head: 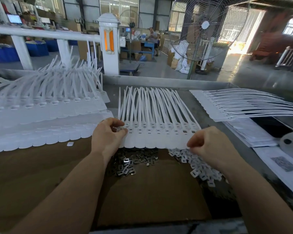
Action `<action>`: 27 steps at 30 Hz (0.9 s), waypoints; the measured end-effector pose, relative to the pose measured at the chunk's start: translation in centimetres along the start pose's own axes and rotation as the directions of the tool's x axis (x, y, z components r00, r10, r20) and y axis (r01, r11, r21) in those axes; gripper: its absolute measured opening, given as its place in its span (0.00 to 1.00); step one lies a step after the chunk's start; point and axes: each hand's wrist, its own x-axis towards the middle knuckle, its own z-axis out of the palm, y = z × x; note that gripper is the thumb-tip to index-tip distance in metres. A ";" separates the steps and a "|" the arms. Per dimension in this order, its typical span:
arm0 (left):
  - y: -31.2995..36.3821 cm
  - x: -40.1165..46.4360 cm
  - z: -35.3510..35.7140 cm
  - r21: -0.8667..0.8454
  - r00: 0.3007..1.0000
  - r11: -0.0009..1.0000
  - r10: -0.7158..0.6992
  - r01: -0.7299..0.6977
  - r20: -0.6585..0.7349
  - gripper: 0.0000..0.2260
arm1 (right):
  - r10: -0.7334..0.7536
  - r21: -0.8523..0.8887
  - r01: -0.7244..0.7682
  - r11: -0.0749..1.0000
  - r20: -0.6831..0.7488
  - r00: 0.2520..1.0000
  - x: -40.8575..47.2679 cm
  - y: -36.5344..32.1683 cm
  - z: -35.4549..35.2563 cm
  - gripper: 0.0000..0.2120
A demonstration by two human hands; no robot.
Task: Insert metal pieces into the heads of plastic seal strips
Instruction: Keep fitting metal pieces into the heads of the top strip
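Strip sheet (159, 132): on the counter (201, 114), most head slots seemingly unfilled.
Left hand (107, 137): fingers pinching its left end.
Right hand (208, 146): fingers curled at its right edge.
Metal pieces (130, 162): heaped just below.

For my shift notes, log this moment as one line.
left hand pinches strip sheet left end | right hand pinches right end | metal pieces piled beneath

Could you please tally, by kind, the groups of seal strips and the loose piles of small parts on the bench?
Groups of seal strips: 3 (the held row, the stacked rows on the left, the sheet on the right)
Piles of metal pieces: 1
Piles of white plastic caps: 1
Total: 5

The left hand and right hand grip the held row.
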 end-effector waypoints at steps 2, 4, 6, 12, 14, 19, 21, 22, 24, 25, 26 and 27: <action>0.0 0.0 0.0 -0.001 1.000 1.000 0.001 -0.001 -0.001 0.06 | 0.009 -0.076 -0.007 0.997 0.022 1.000 -0.7 0.1 -0.1 0.04; 0.0 0.0 0.0 0.002 1.000 1.000 0.005 -0.005 -0.001 0.06 | 0.021 -0.134 -0.018 0.991 0.020 1.000 -1.2 0.1 0.0 0.01; 0.1 0.0 0.0 0.000 1.000 1.000 0.005 -0.005 -0.002 0.06 | 0.025 -0.178 -0.022 0.984 0.018 1.000 -1.3 0.0 0.2 0.02; 0.1 0.1 0.0 0.001 1.000 1.000 -0.006 0.006 -0.001 0.06 | -0.002 -0.287 0.004 0.958 0.007 1.000 -0.8 0.2 1.0 0.07; 0.1 0.1 0.0 0.000 1.000 1.000 -0.009 0.009 0.000 0.05 | -0.034 -0.254 0.031 0.967 -0.008 0.999 -0.7 0.2 1.1 0.06; 0.1 0.1 0.0 0.002 1.000 1.000 -0.008 0.008 0.001 0.05 | -0.034 0.029 0.040 0.999 -0.184 0.982 0.0 -0.3 0.6 0.04; 0.1 0.1 0.0 0.005 1.000 1.000 -0.007 0.007 0.001 0.05 | -0.034 0.050 0.047 0.998 -0.243 0.969 0.4 -0.4 0.7 0.05; 0.1 0.1 0.0 0.003 1.000 1.000 -0.008 0.008 -0.001 0.05 | -0.041 0.035 0.052 0.998 -0.265 0.963 0.6 -0.4 0.8 0.06; 0.2 0.1 0.0 0.006 1.000 1.000 -0.005 0.005 -0.005 0.05 | -0.067 -0.015 0.066 0.998 -0.281 0.957 0.8 -0.4 1.1 0.07; 0.2 0.1 0.0 0.011 1.000 1.000 -0.003 0.003 -0.006 0.05 | -0.089 -0.052 0.078 0.996 -0.264 0.960 0.8 -0.3 1.4 0.08; 0.2 0.0 0.0 0.014 1.000 1.000 -0.002 0.002 -0.007 0.06 | -0.109 -0.097 0.088 0.991 -0.237 0.965 0.9 -0.2 1.7 0.09; 0.2 0.1 0.0 0.016 1.000 1.000 -0.002 0.002 -0.006 0.06 | -0.121 -0.132 0.094 0.987 -0.211 0.970 0.9 -0.2 1.9 0.09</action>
